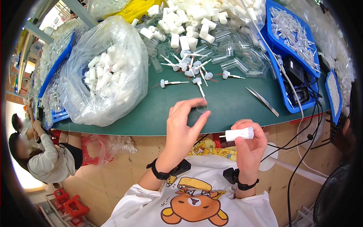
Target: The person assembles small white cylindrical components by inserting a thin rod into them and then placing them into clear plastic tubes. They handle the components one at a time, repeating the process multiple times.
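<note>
My left hand (182, 123) is over the table's near edge. Its thumb and index finger close on opposite sides of a clear round piece (202, 109), which looks like a transparent tube seen end-on. In my right hand (249, 145), thumb and fingers grip a white foam cylinder (236, 134) with a pale ridged cap at its right end. A thin white stem pokes out of its left end. Just beyond my left fingertips lies a white stemmed cap piece (198, 82). Several similar pieces (188, 66) with red wires are heaped farther back.
White foam cylinders (196, 15) and clear tubes (242, 47) pile up at the back. A plastic bag (132, 72) of white parts stands left. Tweezers (263, 101) and a blue bin (291, 26) with cables are on the right. Another person (53, 160) sits far left.
</note>
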A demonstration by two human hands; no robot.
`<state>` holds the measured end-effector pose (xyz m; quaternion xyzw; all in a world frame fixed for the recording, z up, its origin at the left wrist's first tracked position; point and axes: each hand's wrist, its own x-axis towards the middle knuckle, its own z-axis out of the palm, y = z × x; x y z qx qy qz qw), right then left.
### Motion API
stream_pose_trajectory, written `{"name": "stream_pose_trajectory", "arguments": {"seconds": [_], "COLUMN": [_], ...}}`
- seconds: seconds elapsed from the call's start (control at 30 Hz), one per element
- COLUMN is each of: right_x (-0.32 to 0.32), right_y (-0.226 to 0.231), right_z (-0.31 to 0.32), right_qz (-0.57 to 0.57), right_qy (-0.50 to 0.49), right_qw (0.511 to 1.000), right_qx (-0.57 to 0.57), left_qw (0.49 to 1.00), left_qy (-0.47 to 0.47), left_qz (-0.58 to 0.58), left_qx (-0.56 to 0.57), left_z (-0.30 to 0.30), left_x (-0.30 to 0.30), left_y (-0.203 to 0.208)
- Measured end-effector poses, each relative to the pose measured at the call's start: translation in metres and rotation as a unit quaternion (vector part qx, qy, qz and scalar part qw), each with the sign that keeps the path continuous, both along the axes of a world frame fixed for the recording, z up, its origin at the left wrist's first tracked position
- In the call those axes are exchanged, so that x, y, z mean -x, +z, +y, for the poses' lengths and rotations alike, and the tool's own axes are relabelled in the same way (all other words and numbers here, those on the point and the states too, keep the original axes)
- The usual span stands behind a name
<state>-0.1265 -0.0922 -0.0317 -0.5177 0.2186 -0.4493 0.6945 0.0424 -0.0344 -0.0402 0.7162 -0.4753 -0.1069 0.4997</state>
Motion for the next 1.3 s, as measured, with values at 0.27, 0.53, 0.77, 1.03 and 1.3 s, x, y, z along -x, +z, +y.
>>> {"name": "stream_pose_trajectory", "arguments": {"seconds": [0.27,0.53,0.77,1.03,1.3], "right_x": [-0.001,0.001,-0.001,-0.006,0.0], "right_y": [0.002,0.018,0.02,0.003,0.014], "right_z": [-0.005,-0.011,-0.011,0.0,-0.007], "right_qz": [-0.017,0.07,0.094,-0.002,0.059], "right_qy": [0.007,0.037,0.045,0.014,0.062], "right_qw": [0.997,0.976,0.971,0.993,0.985], "right_qx": [0.079,0.201,0.217,0.12,0.152], "left_qw": [0.984,0.967,0.966,0.965,0.969], "left_qy": [-0.164,-0.244,-0.254,-0.238,-0.23], "left_qz": [0.054,0.025,0.0,0.082,0.088], "left_qx": [0.032,0.063,0.055,0.068,0.03], "left_z": [0.014,0.022,0.023,0.029,0.034], "left_x": [0.001,-0.001,0.002,0.017,0.019], "left_y": [0.024,0.03,0.025,0.022,0.026]}}
